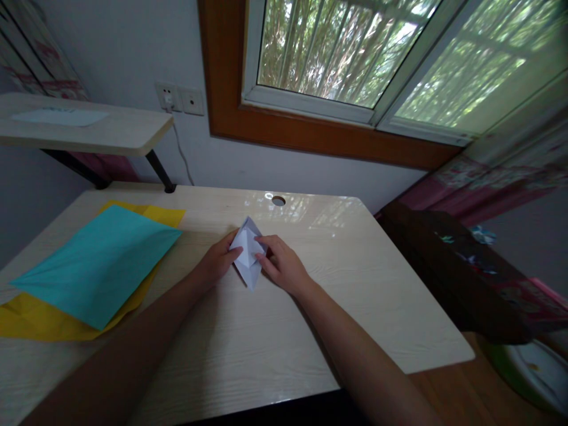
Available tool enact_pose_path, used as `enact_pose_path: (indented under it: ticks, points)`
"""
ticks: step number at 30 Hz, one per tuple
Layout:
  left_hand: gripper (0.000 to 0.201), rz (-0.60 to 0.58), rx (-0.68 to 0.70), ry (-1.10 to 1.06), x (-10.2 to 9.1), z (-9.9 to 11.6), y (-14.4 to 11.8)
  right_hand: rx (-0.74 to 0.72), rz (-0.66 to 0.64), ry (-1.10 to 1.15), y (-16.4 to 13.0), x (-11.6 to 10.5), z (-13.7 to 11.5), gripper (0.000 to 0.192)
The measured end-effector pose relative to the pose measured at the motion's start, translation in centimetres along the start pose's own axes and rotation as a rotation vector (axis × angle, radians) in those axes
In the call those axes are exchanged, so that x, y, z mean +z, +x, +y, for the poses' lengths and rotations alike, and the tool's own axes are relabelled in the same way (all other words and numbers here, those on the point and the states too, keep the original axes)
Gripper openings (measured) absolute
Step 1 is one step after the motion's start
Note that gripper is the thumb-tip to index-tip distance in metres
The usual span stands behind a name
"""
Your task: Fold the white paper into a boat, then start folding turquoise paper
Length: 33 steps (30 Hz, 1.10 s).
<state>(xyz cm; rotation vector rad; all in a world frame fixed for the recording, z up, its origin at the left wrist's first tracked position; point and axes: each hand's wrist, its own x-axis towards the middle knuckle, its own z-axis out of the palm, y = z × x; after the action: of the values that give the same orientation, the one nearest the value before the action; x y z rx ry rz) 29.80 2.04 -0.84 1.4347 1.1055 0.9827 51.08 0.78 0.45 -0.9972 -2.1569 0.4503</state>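
Both hands are on the same folded paper [247,244], a white diamond out over the middle of the worktop [364,296], one tip toward the wall and one toward the person. Left hand [218,258] has the left corner pinched, thumb on top, other fingers tucked round the edge. Right hand [284,263] is half curled and gripping the right side, index and thumb a bit apart on the paper's face. Can't tell if the paper is touching the worktop or held just over it.

Room-wise, bare surface runs from the right hand over to the right edge, and there's more between the paper and the far edge, where the round hole [278,201] sits. Left is tighter: the blue sheet [106,260] lies on the yellow sheet [26,319], with the left forearm near both.
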Motion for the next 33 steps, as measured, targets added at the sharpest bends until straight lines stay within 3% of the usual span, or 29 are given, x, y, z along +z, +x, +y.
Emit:
enact_pose_path:
  ticks: [8, 15, 21, 24, 29, 33]
  points:
    - [0.040, 0.011, -0.001, 0.116, -0.1, -0.2, -0.1, -0.020, -0.101, -0.132, -0.5, 0.2, -0.3, 0.036]
    - [0.030, 0.131, 0.005, 0.284, 0.2, 0.2, -0.1, -0.026, -0.028, -0.152, -0.5, 0.1, 0.1, 0.028]
    - [0.029, 0.132, 0.011, 0.203, 0.4, -0.1, -0.2, -0.032, 0.012, -0.159, -0.6, 0.0, 0.1, 0.024]
    - [0.034, 0.139, -0.002, 0.121, 0.5, -0.3, -0.2, -0.020, 0.027, -0.159, -0.6, 0.0, 0.1, 0.023]
    - [0.064, 0.142, -0.004, 0.023, 0.5, -0.7, 0.0, 0.000, 0.066, -0.143, -0.6, -0.1, 0.1, 0.023]
    - [0.075, 0.116, -0.007, -0.026, 0.4, -1.1, 0.0, 0.020, 0.081, -0.129, -0.5, -0.2, 0.0, 0.023]
